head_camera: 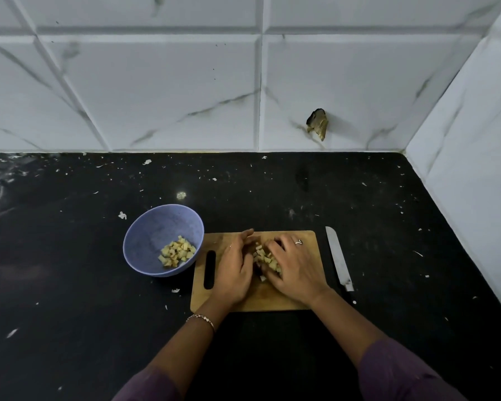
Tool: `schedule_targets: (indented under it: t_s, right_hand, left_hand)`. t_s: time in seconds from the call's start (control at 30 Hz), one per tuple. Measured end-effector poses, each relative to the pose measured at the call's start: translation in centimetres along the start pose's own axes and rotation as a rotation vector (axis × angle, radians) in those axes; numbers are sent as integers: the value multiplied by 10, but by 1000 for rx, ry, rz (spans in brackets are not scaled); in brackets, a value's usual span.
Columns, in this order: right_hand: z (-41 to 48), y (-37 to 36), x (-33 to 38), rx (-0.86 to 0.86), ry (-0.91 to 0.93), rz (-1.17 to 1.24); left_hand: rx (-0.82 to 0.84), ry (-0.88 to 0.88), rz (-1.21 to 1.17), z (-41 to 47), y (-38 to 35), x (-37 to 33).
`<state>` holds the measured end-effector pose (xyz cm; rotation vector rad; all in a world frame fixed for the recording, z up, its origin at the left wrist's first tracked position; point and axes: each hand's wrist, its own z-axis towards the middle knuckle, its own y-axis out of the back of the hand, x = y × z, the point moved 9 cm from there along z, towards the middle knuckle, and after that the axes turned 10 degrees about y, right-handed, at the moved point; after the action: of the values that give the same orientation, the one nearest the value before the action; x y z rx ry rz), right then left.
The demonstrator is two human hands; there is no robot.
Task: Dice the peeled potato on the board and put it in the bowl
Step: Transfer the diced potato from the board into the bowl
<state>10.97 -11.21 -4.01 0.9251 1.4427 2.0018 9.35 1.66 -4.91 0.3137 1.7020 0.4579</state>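
Lower centre, the left hand (234, 270), fingers straight, and the curled right hand (295, 266) cup the diced potato (262, 256) on the board (308, 236), likely to scoop it into the bowl (145, 235) at its left. The knife (337, 256) lies set aside on the right.

white scraps (122, 215) fleck the black countertop (70, 285) below a chipped, marbled tile wall (156, 82).

sleeves (402, 371): purple | bracelet (201, 319): beaded, left wrist (214, 309) | ring (298, 242): silver, right hand (295, 270)
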Motion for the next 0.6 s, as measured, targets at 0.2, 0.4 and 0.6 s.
schedule_targets:
  t_s: [0.2,0.4,0.6]
  right_hand:
    - [3,4,7,-60,55,-41]
    - [1,9,9,-104,41,-33]
    - [-1,18,11,-189,43,-29]
  left_hand:
    - [-31,-29,41,0,-1,-1]
    - [-58,-47,70,1,-1,-2]
    - [-58,-55,90,1,0,-2]
